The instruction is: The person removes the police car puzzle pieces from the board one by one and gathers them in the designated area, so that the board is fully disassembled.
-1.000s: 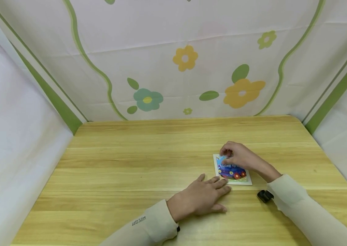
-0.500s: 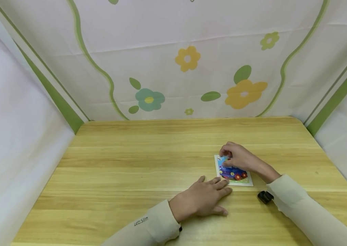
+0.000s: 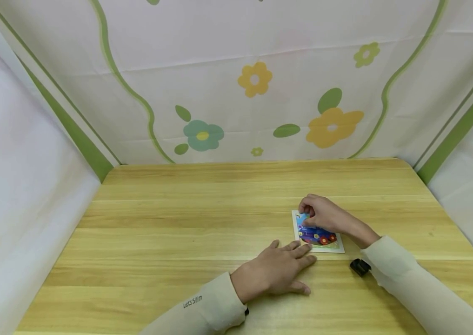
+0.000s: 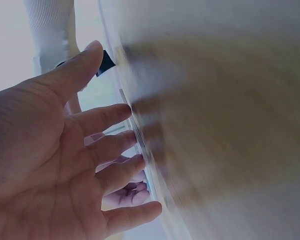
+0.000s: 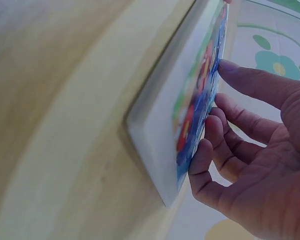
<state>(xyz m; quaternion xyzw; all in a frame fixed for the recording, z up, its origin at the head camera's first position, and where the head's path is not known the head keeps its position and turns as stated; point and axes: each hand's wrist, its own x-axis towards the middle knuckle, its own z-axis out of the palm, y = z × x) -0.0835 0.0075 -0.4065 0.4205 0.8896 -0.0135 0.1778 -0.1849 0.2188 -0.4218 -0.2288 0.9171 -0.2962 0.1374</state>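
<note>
A small white-bordered picture board (image 3: 328,249) lies flat on the wooden table, right of centre. Its picture (image 5: 190,120) shows a blue vehicle with red wheels. My left hand (image 3: 276,270) is spread palm down, its fingertips on the board's near left corner and the table beside it. In the left wrist view, the fingers of the left hand (image 4: 55,150) are extended. My right hand (image 3: 324,214) is over the upper part of the picture. In the right wrist view, the thumb and bent fingers of the right hand (image 5: 260,165) touch the picture's surface; whether they pinch anything is hidden.
The wooden table (image 3: 156,232) extends to the left and behind the board. A flowered cloth (image 3: 219,93) hangs behind it, with white cloth at both sides. A small black object (image 3: 360,267) sits by the right cuff.
My right hand has shifted slightly over the picture, and its thumb has come nearer the fingers. The left hand and board stay nearly in place.
</note>
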